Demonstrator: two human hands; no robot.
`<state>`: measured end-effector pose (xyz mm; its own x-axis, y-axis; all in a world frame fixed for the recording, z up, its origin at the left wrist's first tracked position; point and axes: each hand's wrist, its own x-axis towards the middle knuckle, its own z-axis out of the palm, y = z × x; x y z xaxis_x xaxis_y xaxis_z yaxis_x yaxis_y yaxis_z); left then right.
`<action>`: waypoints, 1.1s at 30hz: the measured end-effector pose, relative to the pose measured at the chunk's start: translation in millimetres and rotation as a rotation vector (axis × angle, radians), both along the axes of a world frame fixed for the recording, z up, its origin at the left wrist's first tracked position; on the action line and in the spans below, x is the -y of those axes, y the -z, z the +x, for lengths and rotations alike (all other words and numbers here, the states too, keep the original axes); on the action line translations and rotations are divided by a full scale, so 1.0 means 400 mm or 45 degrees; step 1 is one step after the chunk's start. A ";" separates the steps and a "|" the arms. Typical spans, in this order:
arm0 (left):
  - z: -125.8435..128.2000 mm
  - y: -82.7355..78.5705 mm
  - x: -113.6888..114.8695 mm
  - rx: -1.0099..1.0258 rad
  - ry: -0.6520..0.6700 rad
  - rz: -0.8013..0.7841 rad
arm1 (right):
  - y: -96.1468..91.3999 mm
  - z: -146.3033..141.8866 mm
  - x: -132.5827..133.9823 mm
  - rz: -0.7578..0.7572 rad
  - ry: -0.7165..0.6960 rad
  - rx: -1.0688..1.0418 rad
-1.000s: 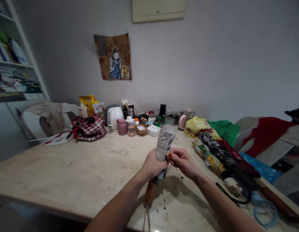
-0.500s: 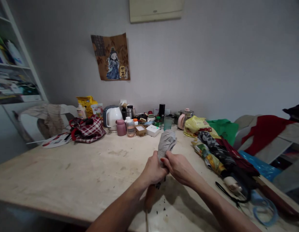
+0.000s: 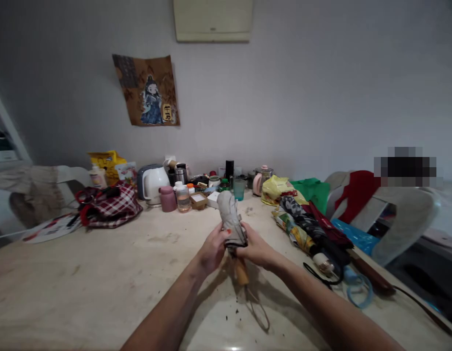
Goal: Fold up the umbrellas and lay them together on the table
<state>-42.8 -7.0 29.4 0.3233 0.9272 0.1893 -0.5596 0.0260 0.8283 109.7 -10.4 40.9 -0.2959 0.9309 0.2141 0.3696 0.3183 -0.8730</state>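
A grey folded umbrella (image 3: pixel 231 219) is held between both hands over the table, its cloth gathered round the shaft and its top pointing away from me. My left hand (image 3: pixel 213 247) grips the cloth from the left, thumb on top. From the right, my right hand (image 3: pixel 255 248) closes round the lower part of the cloth, thumb near the dark lower edge. The brown wooden handle (image 3: pixel 242 273) points toward me, and a thin wrist cord (image 3: pixel 260 312) hangs from its end. Fingers under the umbrella are hidden.
Several folded umbrellas (image 3: pixel 302 226) lie along the right side of the table (image 3: pixel 112 273). A kettle (image 3: pixel 156 185), a pink jar (image 3: pixel 167 199) and bottles line the back. A checked bag (image 3: pixel 118 207) sits at left. Small dark bits (image 3: pixel 237 311) lie near the handle.
My hands have moved from close together on the umbrella to its opposite sides. The handle has swung to the right, and its cord shows more fully. The view has turned to the right.
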 end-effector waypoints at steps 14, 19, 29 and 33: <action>-0.013 -0.002 0.000 -0.444 -0.083 -0.157 | 0.075 0.317 -0.052 0.172 0.736 0.785; -0.011 0.008 -0.005 -0.577 -0.127 -0.105 | 0.101 0.296 0.023 0.484 0.718 1.118; -0.012 0.062 -0.060 -1.081 -0.662 0.407 | 0.200 0.221 0.202 0.887 0.579 0.497; -0.026 0.074 -0.070 -1.186 -0.762 0.610 | 0.224 0.228 0.192 0.928 0.799 0.337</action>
